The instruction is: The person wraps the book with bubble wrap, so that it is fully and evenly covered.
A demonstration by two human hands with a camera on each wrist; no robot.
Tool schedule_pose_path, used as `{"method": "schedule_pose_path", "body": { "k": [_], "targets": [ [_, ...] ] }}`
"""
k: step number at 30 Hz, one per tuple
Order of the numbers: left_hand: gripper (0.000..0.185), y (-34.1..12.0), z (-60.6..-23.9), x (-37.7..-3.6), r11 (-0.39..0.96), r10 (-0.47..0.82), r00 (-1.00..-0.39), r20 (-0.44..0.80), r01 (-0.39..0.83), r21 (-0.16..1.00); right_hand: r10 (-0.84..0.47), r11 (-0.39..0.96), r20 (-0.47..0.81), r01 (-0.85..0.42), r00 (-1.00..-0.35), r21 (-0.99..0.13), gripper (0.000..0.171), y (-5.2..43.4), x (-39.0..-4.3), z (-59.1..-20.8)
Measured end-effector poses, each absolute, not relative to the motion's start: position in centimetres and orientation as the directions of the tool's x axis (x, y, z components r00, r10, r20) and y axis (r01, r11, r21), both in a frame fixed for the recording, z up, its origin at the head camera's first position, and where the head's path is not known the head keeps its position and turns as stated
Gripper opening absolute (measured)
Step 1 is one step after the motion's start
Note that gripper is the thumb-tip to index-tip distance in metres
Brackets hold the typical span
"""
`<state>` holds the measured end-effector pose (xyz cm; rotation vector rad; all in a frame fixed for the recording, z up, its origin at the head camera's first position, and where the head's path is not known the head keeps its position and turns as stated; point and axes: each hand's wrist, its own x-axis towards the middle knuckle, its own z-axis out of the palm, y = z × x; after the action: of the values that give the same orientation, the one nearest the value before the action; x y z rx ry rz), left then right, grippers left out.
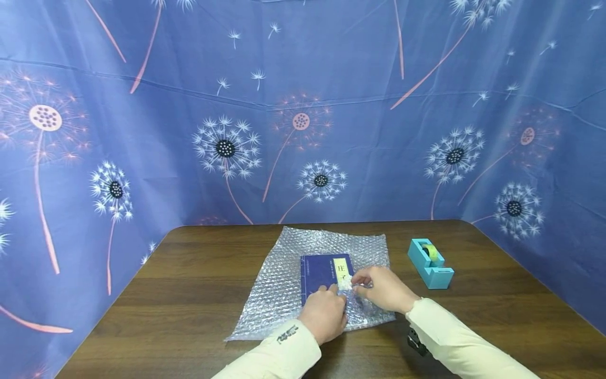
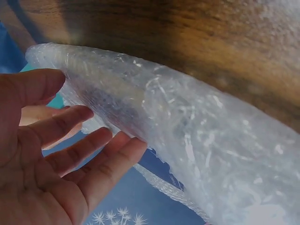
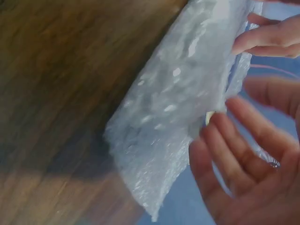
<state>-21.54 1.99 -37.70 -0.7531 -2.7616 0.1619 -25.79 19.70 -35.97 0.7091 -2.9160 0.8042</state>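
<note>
A dark blue book (image 1: 317,271) with a yellow title label lies on a sheet of bubble wrap (image 1: 272,295). The near part of the wrap is folded up over the book's lower part. My left hand (image 1: 324,315) rests on this fold, its fingers extended against the plastic in the left wrist view. At the fold's right end, beside the label, is my right hand (image 1: 385,288). Its fingertips touch the wrap's edge, and in the right wrist view the thumb stands apart from the fingers. The fold hides the book's lower part.
A turquoise tape dispenser (image 1: 431,266) with a yellow-green roll stands on the wooden table (image 1: 189,295), right of the wrap. Behind the table hangs a blue dandelion-print cloth (image 1: 360,131). A black device (image 1: 416,342) sits under the right wrist.
</note>
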Motion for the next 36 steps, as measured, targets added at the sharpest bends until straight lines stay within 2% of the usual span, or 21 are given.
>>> {"method": "schedule_pose_path", "body": {
  "k": [4,9,14,18,23,26,28,34,36],
  "targets": [
    [0.033,2.0,-37.7,-21.5,0.857,0.514,-0.828,0.222,0.486,-0.172,-0.242,0.851,0.159,-0.288,-0.957,-0.440,0.019,20.3,-26.3,-36.0],
    [0.032,1.9,-37.7,-21.6,0.852,0.523,-0.817,0.244,0.493,-0.176,-0.091,0.915,0.110,-0.126,-0.990,-0.383,0.031,21.4,-27.2,-36.0],
    [0.033,1.8,-37.6,-21.8,0.853,0.522,-0.819,0.239,0.493,-0.173,-0.027,0.936,0.034,-0.037,-0.999,-0.350,0.052,22.4,-28.0,-36.1],
    [0.035,1.9,-37.4,-22.0,0.858,0.513,-0.832,0.210,0.487,-0.164,-0.015,0.920,-0.029,-0.002,-0.999,-0.393,0.059,23.0,-28.6,-36.3],
    [0.039,1.9,-37.1,-22.2,0.856,0.516,-0.836,0.186,0.495,-0.148,0.016,0.872,-0.071,0.048,-0.997,-0.487,0.033,23.6,-28.9,-36.7],
    [0.042,1.9,-37.0,-22.2,0.852,0.522,-0.835,0.177,0.502,-0.145,0.035,0.834,-0.092,0.080,-0.995,-0.546,0.045,23.7,-28.8,-37.0],
    [0.042,1.9,-36.9,-22.2,0.851,0.523,-0.835,0.172,0.502,-0.152,0.035,0.817,-0.104,0.089,-0.994,-0.569,0.047,23.7,-28.8,-37.0],
    [0.043,1.9,-36.8,-22.2,0.852,0.520,-0.839,0.159,0.498,-0.158,0.006,0.779,-0.118,0.079,-0.993,-0.622,0.016,23.8,-28.7,-36.8],
    [0.043,1.9,-36.7,-22.2,0.852,0.519,-0.841,0.150,0.498,-0.159,-0.011,0.758,-0.112,0.065,-0.994,-0.649,0.012,23.7,-28.6,-36.7]
  ]
}}
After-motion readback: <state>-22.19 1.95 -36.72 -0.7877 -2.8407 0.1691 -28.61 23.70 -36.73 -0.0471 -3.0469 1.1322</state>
